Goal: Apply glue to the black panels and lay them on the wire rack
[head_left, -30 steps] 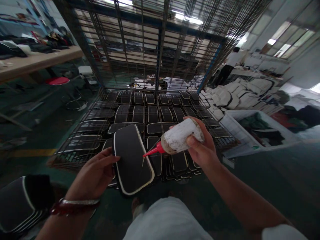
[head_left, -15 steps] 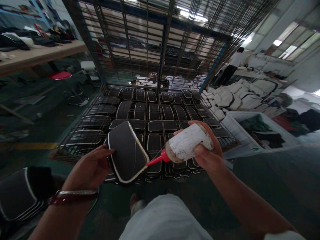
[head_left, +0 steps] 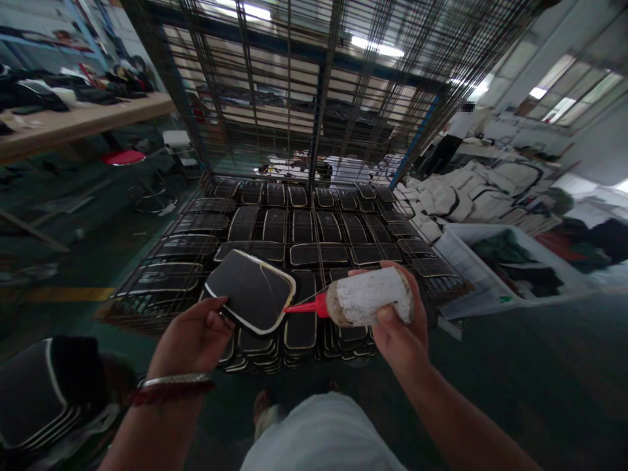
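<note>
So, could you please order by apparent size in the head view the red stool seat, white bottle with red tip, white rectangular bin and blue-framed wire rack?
1. Blue-framed wire rack
2. White rectangular bin
3. White bottle with red tip
4. Red stool seat

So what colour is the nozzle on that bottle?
The nozzle is red, clearest in the head view.

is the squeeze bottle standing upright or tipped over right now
Tipped: the white bottle with a red nozzle lies nearly sideways in the right hand, its nozzle pointing left at the black panel's pale edge.
</note>
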### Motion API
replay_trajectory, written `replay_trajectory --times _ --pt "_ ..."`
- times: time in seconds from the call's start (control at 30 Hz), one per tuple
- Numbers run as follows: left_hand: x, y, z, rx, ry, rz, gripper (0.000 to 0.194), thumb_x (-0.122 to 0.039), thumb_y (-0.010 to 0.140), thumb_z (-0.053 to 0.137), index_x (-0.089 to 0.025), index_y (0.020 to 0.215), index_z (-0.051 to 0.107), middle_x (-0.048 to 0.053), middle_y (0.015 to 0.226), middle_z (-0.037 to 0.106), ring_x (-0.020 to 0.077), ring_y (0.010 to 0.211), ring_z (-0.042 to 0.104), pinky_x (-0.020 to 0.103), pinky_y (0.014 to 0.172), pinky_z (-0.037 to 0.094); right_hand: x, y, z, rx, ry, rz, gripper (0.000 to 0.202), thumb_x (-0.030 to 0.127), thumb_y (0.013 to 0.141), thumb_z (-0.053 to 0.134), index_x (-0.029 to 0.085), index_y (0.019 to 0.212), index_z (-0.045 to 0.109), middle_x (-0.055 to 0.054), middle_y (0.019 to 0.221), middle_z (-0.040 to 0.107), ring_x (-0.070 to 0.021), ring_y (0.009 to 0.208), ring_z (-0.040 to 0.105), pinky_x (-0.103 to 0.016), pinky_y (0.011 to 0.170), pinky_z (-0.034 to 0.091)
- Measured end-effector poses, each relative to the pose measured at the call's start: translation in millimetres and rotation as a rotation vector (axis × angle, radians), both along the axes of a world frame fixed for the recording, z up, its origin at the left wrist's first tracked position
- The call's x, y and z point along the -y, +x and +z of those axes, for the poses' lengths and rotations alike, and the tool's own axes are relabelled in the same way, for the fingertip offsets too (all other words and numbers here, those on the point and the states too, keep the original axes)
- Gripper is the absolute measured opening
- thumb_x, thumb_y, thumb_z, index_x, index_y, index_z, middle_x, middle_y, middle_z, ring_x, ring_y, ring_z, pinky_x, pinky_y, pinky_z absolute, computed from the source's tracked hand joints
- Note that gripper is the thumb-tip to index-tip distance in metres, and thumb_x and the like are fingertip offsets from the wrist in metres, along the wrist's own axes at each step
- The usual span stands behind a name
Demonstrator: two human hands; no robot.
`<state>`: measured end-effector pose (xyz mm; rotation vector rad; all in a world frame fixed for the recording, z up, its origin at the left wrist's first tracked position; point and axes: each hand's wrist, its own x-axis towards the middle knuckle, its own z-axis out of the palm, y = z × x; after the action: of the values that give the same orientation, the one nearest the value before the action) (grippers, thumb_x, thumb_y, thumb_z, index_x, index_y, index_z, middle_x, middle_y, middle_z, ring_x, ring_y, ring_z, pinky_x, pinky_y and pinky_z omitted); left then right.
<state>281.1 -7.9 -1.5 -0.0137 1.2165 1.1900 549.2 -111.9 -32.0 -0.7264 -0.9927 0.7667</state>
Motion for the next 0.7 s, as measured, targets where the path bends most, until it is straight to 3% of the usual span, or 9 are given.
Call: replay_trajectory --times 0.1,0.23,0.37,0.43,0.57,0.7 --pt "-1.4 1.3 -3.3 0.030 0.008 0.012 0.035 0.014 0.095 0.049 -0.016 0.085 0.064 -0.003 0.067 0.070 0.0085 0.045 0.068 0.010 0.042 0.055 6.8 -6.0 -11.5 -0.016 -0.048 0.031 0.059 0.040 0.101 0.085 0.028 0.152 0.058 -0.016 0.137 0.075 -0.0347 0.126 0.074 -0.051 0.101 0.065" --pt "-1.3 5.3 1.6 0.069 -0.024 0.054 0.036 0.015 0.092 0.049 -0.017 0.081 0.061 -0.004 0.062 0.068 0.0052 0.038 0.061 0.007 0.039 0.049 9.7 -21.1 -15.7 -0.114 -0.127 0.078 0.062 0.043 0.095 0.093 0.029 0.148 0.064 -0.014 0.134 0.076 -0.0357 0.124 0.075 -0.052 0.100 0.067" --pt "3.1 7.2 13.8 0.067 -0.036 0.109 0.039 0.014 0.092 0.051 -0.020 0.074 0.054 -0.006 0.051 0.059 0.0049 0.030 0.050 0.009 0.035 0.044 -2.7 -29.9 -14.3 -0.519 -0.397 0.101 0.053 0.044 0.082 0.104 0.029 0.126 0.078 -0.009 0.119 0.083 -0.0323 0.108 0.081 -0.047 0.091 0.072" --pt "3.1 5.7 15.0 0.073 -0.021 0.130 0.037 0.012 0.093 0.052 -0.020 0.075 0.058 -0.002 0.056 0.066 0.0092 0.036 0.059 0.014 0.039 0.051 -13.6 -26.6 -16.9 -0.777 -0.532 0.092 0.043 0.037 0.080 0.105 0.029 0.114 0.081 -0.005 0.117 0.083 -0.0285 0.104 0.082 -0.040 0.084 0.074" --pt "-4.3 8.3 3.5 0.124 0.074 0.176 0.033 0.007 0.096 0.057 -0.021 0.079 0.064 0.003 0.068 0.075 0.0153 0.055 0.074 0.026 0.060 0.068 -27.9 -20.1 -26.1 -1.092 -0.639 0.085 0.042 0.022 0.084 0.096 0.026 0.123 0.080 -0.008 0.131 0.081 -0.0277 0.105 0.083 -0.035 0.077 0.075" --pt "-9.9 38.0 -21.1 0.223 0.162 0.168 0.036 0.006 0.097 0.061 -0.023 0.077 0.063 0.001 0.073 0.076 0.0113 0.063 0.077 0.022 0.075 0.067 -17.9 -39.7 -35.8 -1.094 -0.691 0.207 0.057 0.028 0.078 0.102 0.024 0.130 0.080 -0.017 0.143 0.075 -0.0347 0.118 0.080 -0.040 0.083 0.075"
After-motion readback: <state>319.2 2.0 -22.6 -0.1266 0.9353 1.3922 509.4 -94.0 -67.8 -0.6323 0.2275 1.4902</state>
